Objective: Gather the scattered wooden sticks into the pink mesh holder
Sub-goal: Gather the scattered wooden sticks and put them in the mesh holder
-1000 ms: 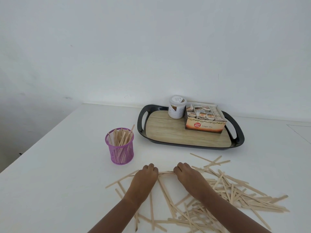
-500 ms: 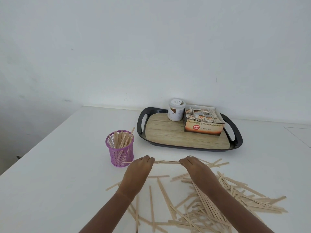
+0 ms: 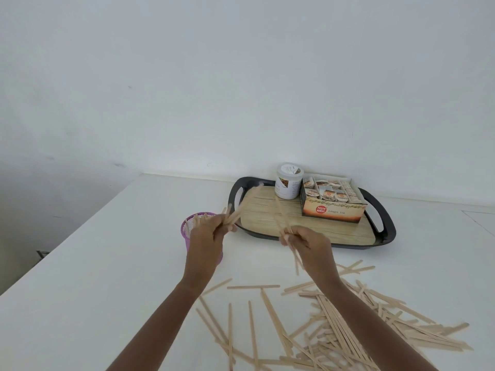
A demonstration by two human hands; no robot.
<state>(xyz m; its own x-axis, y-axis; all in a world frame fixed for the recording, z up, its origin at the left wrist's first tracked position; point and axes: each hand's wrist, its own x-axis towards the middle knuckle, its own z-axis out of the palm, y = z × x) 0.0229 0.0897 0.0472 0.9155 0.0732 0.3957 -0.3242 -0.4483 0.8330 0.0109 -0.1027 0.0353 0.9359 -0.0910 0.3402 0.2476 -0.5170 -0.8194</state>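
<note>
1. The wooden sticks (image 3: 348,325) lie in a loose, crossing heap on the desk (image 3: 107,277), toward its near right edge. A few strays reach toward the middle, and most are not yet gathered.
2. The pink mesh holder (image 3: 187,228) stands upright left of the desk's middle, just beside the left end of the tray (image 3: 385,231). Some sticks already stand in it, and the left hand hides much of its front.
3. The left hand (image 3: 207,239) has its fingers curled round a left bunch (image 3: 241,207) of sticks, raised at the holder's rim and slanting up to the right. Blur hides the count.
4. The right hand (image 3: 312,246) pinches a right bunch (image 3: 281,218), lifted off the desk between the heap and the tray. It is near the left hand but apart from it.
5. The step in hand looks like delivery, with both bunches heading for the holder.
6. The next move probably calls for tipping each bunch upright and lining its lower ends over the opening. They would need to go in one hand at a time, since the holder looks light and a sideways knock could topple it.
7. The desk is white and smooth. Toward its far right edge the black tray, with its wood-look floor, carries a white tub (image 3: 288,183) and an open ginger tea box (image 3: 332,210).
8. A plain white wall (image 3: 241,76) meets the far edge, and the room drops into shadow past the left edge.
</note>
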